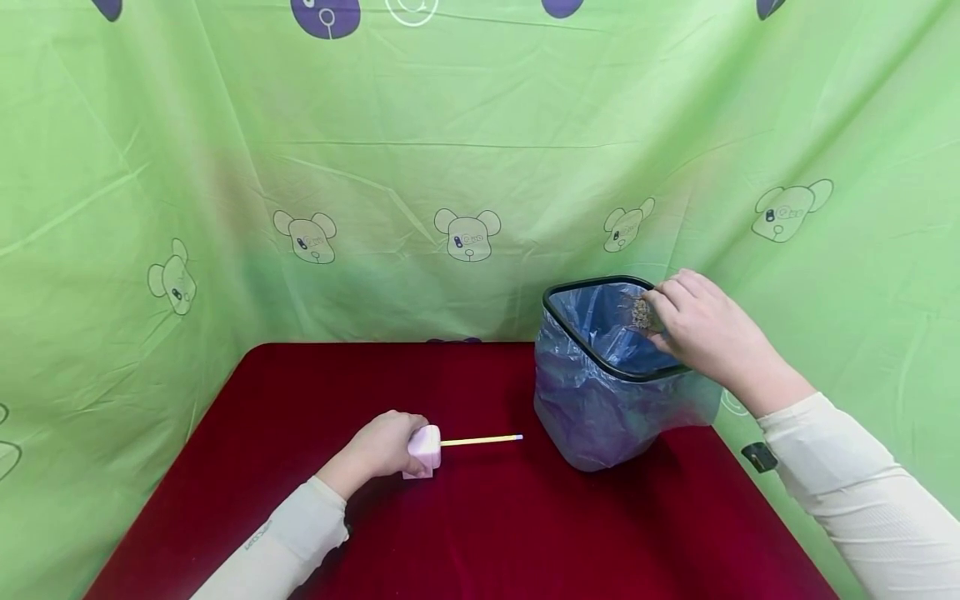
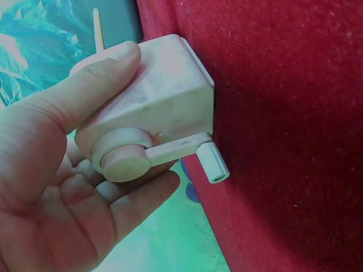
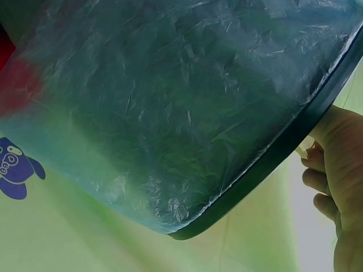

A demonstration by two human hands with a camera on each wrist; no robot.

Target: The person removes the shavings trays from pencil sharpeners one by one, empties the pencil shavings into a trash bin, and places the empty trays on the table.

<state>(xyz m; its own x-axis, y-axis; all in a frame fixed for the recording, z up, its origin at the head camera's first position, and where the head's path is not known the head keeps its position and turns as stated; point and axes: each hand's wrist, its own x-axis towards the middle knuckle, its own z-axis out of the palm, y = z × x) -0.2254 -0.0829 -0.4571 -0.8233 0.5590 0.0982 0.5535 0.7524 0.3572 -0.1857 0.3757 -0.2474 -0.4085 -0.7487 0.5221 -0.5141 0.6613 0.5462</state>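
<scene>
A pale pink pencil sharpener [image 1: 425,447] with a side crank [image 2: 176,148] is on the red table, gripped by my left hand [image 1: 386,446], thumb [image 2: 105,73] across its top. From its right side a yellow pencil [image 1: 480,440] sticks out, lying level. Over the mouth of the lined bin [image 1: 600,417], my right hand [image 1: 708,329] pinches a small holder with brownish shavings [image 1: 641,313] at its fingertips; the holder's shape is mostly hidden. In the right wrist view, curled fingers of my right hand [image 3: 346,170] show beyond the bin's dark rim [image 3: 249,184].
The red tablecloth [image 1: 300,400] covers the table. Green curtains [image 1: 375,125] with bear drawings hang behind and at both sides. The bin stands at the table's right back part, its bluish plastic liner [image 3: 147,113] hanging over the outside. A small black object [image 1: 759,457] is beside my right sleeve.
</scene>
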